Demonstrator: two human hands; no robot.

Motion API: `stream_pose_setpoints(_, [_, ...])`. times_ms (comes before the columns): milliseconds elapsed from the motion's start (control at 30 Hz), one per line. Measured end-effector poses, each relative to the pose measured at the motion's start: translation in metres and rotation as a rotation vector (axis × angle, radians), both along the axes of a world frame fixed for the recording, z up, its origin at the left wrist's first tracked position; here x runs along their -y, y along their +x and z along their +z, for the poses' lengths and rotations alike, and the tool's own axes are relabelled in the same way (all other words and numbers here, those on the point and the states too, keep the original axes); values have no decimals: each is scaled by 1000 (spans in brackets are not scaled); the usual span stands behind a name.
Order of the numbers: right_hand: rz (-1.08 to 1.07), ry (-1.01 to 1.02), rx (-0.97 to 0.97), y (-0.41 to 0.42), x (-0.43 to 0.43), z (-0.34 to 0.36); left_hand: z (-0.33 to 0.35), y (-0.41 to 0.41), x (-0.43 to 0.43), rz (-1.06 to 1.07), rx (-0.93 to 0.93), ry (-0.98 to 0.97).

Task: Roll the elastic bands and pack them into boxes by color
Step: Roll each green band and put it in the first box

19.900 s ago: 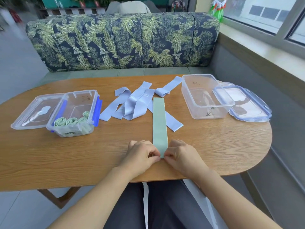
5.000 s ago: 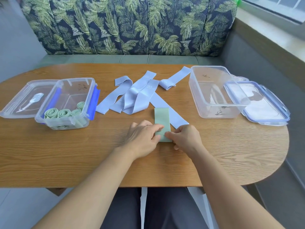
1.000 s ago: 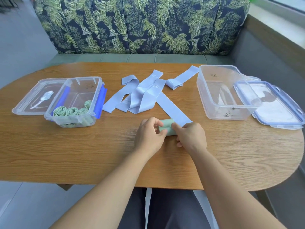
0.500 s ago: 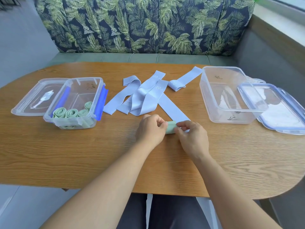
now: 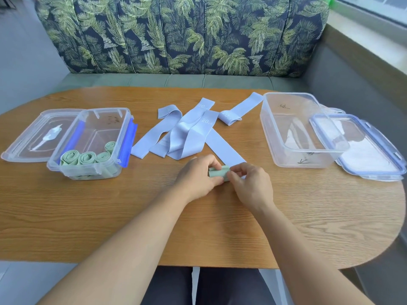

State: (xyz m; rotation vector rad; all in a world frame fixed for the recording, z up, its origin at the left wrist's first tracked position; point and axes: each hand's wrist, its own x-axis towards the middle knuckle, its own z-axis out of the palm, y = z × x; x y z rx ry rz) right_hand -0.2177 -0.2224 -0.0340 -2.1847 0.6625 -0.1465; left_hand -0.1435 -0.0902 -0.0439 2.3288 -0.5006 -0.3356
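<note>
Now tightly rolled, the green band (image 5: 218, 173) lies on the table (image 5: 88, 216), pinched at its ends by left hand (image 5: 196, 181) and right hand (image 5: 251, 187).

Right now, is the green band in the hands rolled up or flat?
Rolled up: left hand and right hand pinch a short, thick green roll.

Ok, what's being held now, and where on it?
The rolled green band: left hand grips its left end, right hand pinches its right end.
</note>
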Motion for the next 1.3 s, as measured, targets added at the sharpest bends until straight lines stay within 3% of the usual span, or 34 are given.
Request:
stream_pose_setpoints(100, [22,-28,17,-2,-3,6,4,-4,-1,-5,19,-63])
stream_pose_setpoints(300, [133,-9,91,-4,-12,30,25,-10,-25,11,-123,-342])
stream_pose_setpoints(467, [327,444,126,-3,-32,59,43,-17,-64,-3,-166,-464])
stream_pose_setpoints(767, [451,519,262,-1,-96,83,71,-40,-131,140,-54,-613])
stream_pose_setpoints(933, [430,532,302,-5,-121,87,76,-47,-152,159,52,-597])
stream_pose_setpoints(1200, [301,514,327,-12,-133,92,76,-58,-151,146,236,-321])
stream_pose_setpoints(1300, [303,462,312,-13,-130,94,79,-61,-148,139,191,-385])
